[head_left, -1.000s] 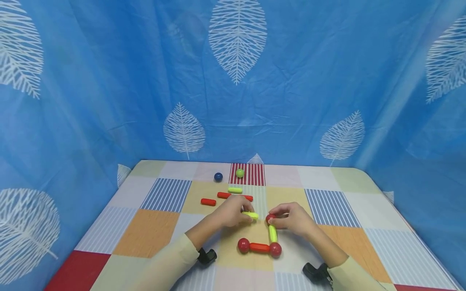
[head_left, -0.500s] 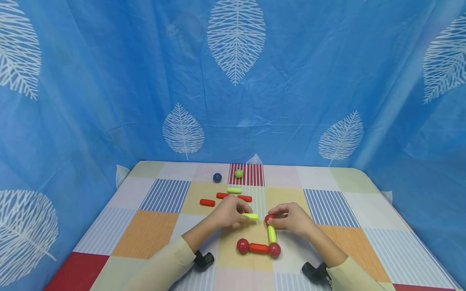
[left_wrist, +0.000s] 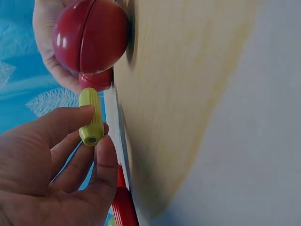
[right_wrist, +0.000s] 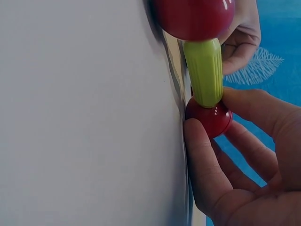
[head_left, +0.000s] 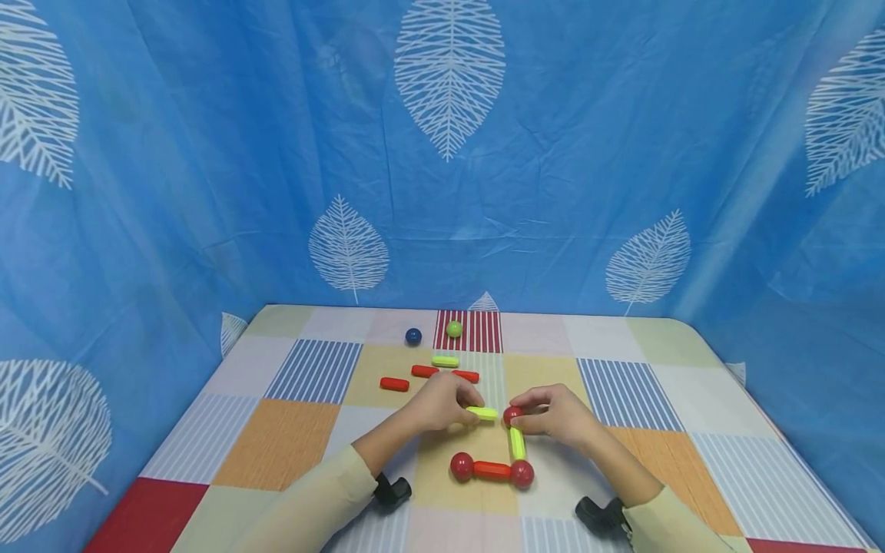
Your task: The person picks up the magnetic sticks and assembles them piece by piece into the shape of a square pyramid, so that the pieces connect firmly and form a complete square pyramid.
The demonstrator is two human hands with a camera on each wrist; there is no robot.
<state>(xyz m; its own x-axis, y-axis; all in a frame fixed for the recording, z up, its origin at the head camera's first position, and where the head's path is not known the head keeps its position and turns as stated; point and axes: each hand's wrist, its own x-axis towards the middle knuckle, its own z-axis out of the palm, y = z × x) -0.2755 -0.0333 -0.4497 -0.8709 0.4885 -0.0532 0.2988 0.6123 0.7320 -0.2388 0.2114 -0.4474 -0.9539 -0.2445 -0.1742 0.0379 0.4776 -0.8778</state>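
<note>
Rod in red (head_left: 395,384), loose at far left on the tablecloth (head_left: 290,444). Then the left hand (head_left: 439,402), pinching a yellow-green rod (head_left: 483,414) between thumb and fingertips. Nearer the front, an outer red ball (head_left: 462,466) against a red bar (head_left: 492,471), then a corner red ball (head_left: 522,474); from there, a lime bar (head_left: 518,445) running back to the gripped red ball (right_wrist: 216,121). Farthest right, the right hand (head_left: 556,416), pinching that ball between thumb and fingers, just apart from the yellow-green rod.
</note>
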